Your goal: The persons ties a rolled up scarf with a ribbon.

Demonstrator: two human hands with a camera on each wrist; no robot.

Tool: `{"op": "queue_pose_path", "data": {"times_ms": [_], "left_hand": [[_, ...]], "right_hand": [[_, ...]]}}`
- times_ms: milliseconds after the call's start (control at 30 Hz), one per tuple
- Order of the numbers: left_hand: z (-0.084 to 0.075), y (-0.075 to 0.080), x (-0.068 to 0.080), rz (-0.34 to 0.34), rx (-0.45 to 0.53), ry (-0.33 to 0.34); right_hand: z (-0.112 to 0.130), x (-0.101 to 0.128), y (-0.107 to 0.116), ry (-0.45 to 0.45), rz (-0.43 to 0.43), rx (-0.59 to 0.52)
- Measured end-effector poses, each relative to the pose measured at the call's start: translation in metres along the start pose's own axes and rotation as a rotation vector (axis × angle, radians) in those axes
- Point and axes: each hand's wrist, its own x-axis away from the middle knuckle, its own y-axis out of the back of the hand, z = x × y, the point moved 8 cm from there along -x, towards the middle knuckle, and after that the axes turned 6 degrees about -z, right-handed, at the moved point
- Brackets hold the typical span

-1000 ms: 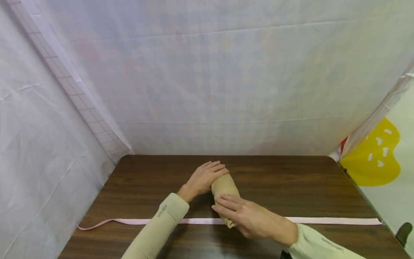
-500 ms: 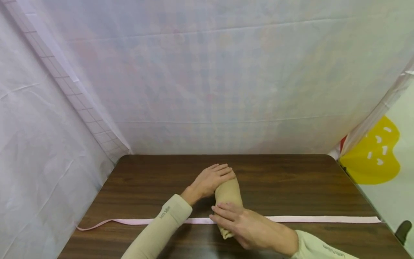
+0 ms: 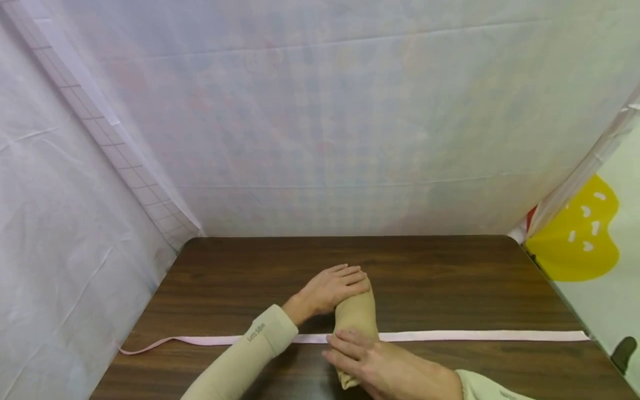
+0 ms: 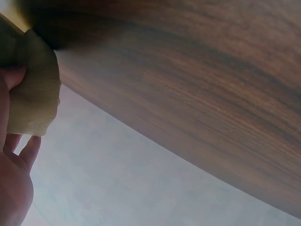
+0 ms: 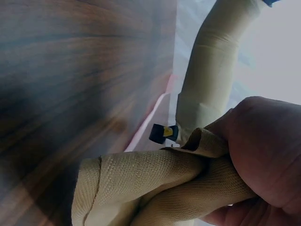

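Observation:
A tan woven cloth, rolled into a thick bundle (image 3: 357, 318), lies lengthwise across the pink ribbon (image 3: 465, 335) near the middle of the table. My left hand (image 3: 334, 290) grips its far end, fingers over the top; the left wrist view shows thumb and fingers on either side of the cloth roll (image 4: 36, 87). At the near end my right hand (image 3: 392, 366) holds the bundle with its fingers laid across it. Folded layers and a stitched hem show at the cloth's near end (image 5: 127, 183) in the right wrist view. The roll hides part of the ribbon.
The dark brown wooden table (image 3: 240, 278) has the ribbon stretched from side to side, its left end twisted. White sheeting (image 3: 320, 122) hangs behind and at the left. A yellow shape (image 3: 575, 239) with white marks is beyond the right edge.
Both hands and the rolled cloth have moved toward the near edge and slightly to the right. More of the roll now lies on the near side of the ribbon.

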Motion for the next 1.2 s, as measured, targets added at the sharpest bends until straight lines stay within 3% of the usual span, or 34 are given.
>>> {"op": "queue_pose_path", "data": {"times_ms": [233,633,1200], "left_hand": [[-0.006,-0.004,0.004,0.065,-0.028,-0.017],[-0.010,-0.011,0.004,0.085,-0.029,-0.040],[-0.015,-0.017,0.006,0.139,-0.057,-0.045]], "right_hand": [[0.007,0.002,-0.007,0.060,-0.037,0.102],[0.005,0.008,-0.021,0.015,0.056,-0.070],[0.009,0.007,-0.033,0.098,-0.016,-0.024]]}}
